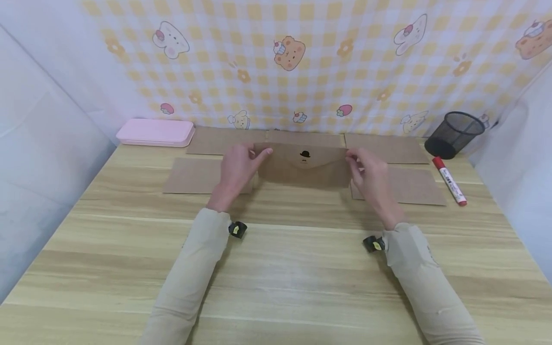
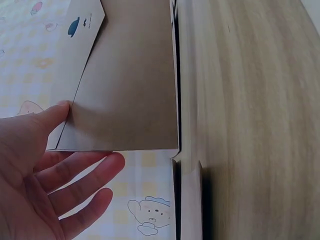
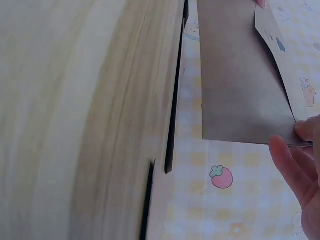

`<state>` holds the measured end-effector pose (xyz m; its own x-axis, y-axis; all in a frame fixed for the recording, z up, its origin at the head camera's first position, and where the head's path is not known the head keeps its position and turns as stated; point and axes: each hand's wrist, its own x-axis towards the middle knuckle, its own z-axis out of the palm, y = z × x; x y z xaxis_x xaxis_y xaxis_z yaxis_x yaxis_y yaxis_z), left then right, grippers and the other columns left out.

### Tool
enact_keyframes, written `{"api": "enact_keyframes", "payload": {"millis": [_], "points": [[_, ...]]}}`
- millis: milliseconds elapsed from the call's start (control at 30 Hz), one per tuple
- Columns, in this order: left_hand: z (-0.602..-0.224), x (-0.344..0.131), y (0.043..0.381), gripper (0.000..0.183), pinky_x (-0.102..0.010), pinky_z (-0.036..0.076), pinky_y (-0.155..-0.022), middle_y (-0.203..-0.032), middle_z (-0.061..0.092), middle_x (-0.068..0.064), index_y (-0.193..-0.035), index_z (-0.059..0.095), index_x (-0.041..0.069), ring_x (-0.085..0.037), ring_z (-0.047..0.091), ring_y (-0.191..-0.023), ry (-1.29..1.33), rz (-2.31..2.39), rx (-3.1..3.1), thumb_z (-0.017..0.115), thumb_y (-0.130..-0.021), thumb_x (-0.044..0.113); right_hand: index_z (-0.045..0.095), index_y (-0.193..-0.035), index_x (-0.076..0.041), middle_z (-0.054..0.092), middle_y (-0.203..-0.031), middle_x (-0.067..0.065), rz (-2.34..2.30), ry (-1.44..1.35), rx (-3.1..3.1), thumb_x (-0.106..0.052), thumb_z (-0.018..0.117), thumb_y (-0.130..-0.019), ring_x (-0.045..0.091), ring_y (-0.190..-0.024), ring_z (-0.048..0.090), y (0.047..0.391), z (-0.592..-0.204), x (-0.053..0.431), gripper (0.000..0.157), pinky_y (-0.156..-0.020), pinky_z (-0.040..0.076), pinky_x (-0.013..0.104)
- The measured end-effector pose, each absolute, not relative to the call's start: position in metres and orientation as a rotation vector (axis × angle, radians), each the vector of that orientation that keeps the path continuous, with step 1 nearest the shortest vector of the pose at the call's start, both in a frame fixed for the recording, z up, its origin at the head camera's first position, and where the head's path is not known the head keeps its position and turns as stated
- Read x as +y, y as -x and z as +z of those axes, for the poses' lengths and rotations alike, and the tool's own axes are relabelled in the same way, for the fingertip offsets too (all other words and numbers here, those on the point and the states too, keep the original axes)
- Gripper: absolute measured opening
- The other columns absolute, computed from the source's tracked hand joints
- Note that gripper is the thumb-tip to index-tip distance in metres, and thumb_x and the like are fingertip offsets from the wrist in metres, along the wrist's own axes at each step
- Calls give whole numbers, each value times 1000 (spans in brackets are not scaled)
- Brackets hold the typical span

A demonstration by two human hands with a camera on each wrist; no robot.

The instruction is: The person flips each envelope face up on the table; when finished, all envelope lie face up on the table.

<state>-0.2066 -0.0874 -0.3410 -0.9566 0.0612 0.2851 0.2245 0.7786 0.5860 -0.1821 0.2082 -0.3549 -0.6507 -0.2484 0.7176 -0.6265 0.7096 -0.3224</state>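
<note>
A brown kraft envelope, its flap printed with a small black hat and moustache, is held up above the table by both hands. My left hand pinches its left end, thumb on the flap side. At the right end my right hand pinches the upper corner between thumb and fingers. In the left wrist view the envelope stands tilted, its flap lying over the front. The right wrist view shows the envelope with its lower edge off the table. Whether anything is inside cannot be seen.
More brown envelopes lie flat: a back row including one at right, plus one at front left and one at front right. A pink case sits back left. A black mesh pen cup and red marker are at right.
</note>
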Motion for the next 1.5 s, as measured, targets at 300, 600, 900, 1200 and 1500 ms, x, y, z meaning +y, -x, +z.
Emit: {"api": "enact_keyframes", "payload": {"millis": [300, 600, 900, 1200, 1500], "points": [[-339, -85, 207, 51, -23, 25, -40, -48, 35, 3, -57, 45, 11, -8, 30, -45, 235, -872, -2740, 59, -86, 50, 58, -102, 8, 63, -90, 20, 668, -737, -2262, 8, 60, -85, 30, -75, 61, 180, -356, 206, 17, -61, 52, 37], [-338, -85, 206, 47, -22, 29, -39, -48, 43, 2, -57, 52, 10, -8, 34, -44, 234, -766, -2762, 62, -85, 47, 59, -102, 7, 64, -92, 20, 717, -712, -2317, 7, 60, -85, 29, -76, 61, 181, -356, 205, 17, -61, 52, 38], [-340, -89, 209, 48, -22, 29, -39, -48, 47, 1, -55, 50, 11, -9, 37, -44, 259, -713, -2750, 64, -83, 47, 60, -103, 6, 63, -95, 19, 742, -724, -2316, 5, 61, -86, 27, -73, 62, 177, -351, 203, 17, -59, 53, 35], [-345, -88, 209, 46, -24, 34, -41, -52, 49, -2, -61, 53, 8, -12, 41, -46, 292, -716, -2790, 63, -85, 45, 57, -115, 3, 57, -94, 15, 704, -716, -2441, -3, 63, -87, 22, -68, 56, 176, -350, 204, 30, -57, 49, 33], [-341, -86, 206, 27, -33, 45, -55, -74, 56, -7, -88, 53, 4, -21, 53, -64, 363, -612, -3065, 63, -89, 29, 47, -130, -1, 49, -111, 16, 576, -646, -2759, -8, 70, -82, 21, -69, 53, 178, -350, 206, 54, -60, 47, 35]]}}
